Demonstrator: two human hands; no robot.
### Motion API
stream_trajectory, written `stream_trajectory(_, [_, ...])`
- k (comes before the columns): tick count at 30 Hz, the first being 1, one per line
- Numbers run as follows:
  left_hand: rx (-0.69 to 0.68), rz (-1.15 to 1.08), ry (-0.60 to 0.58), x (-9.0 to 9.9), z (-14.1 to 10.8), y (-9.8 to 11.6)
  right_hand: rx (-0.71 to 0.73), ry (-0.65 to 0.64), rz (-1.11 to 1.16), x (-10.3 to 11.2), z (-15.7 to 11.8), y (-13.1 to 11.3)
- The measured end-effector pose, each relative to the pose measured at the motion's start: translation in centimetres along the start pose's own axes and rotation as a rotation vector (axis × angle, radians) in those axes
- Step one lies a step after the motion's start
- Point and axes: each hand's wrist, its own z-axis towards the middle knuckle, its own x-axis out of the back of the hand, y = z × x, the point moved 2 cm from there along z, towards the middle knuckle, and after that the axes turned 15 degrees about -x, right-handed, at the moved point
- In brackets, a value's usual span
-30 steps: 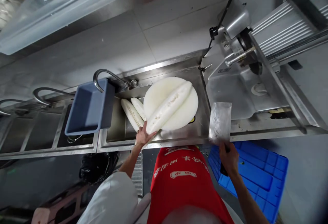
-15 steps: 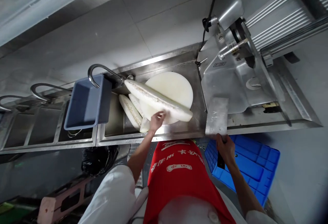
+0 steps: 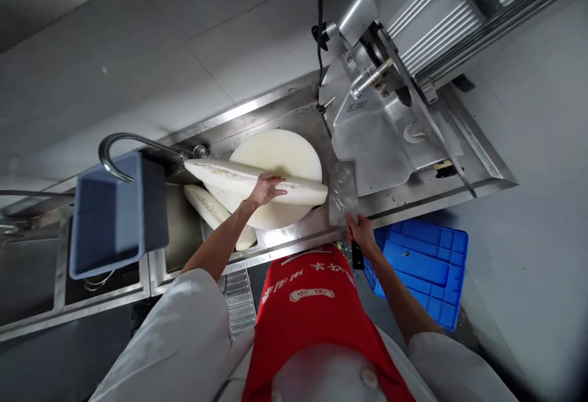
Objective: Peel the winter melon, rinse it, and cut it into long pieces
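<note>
A long pale melon-like piece (image 3: 215,172) lies across a round white board (image 3: 280,147) over the sink. My left hand (image 3: 267,190) rests on the middle of this piece, thumb and fingers apart over its surface. Another pale piece (image 3: 206,206) lies to the lower left, partly hidden by my left forearm. In my right hand (image 3: 362,233) is the black handle of a wide cleaver (image 3: 343,190). Its blade points away from me, just right of the board, beside the metal slicer (image 3: 374,144).
A blue-grey bin (image 3: 110,215) stands on the left of the sink, under a curved faucet (image 3: 108,151). Below the counter's metal front edge (image 3: 294,244), at the right, lies a blue crate (image 3: 422,267). A black cable (image 3: 320,22) hangs behind the sink.
The view has shifted, so the sink and slicer appear further left. My left hand has moved up onto the long piece, which now lies more level. My right hand still holds the cleaver.
</note>
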Motion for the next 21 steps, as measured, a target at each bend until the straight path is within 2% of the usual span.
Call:
stream_trajectory(7, [-0.024,-0.021,0.006,-0.6,-0.3,-0.7,-0.014,0.003,0.031,-1.9,0.2,-0.3])
stream_trajectory(15, [-0.013,-0.041,0.044,-0.9,-0.5,-1.1,0.034,0.101,-0.129,-1.8,-0.8,0.6])
stream_trajectory(19, [-0.033,-0.064,0.038,-1.1,-0.2,-0.8,0.014,0.115,-0.1,-4.7,-0.1,-1.1])
stream_trajectory(21, [-0.051,-0.077,0.013,-0.6,-0.2,-0.9,0.03,0.12,-0.095,-5.8,0.3,-2.0])
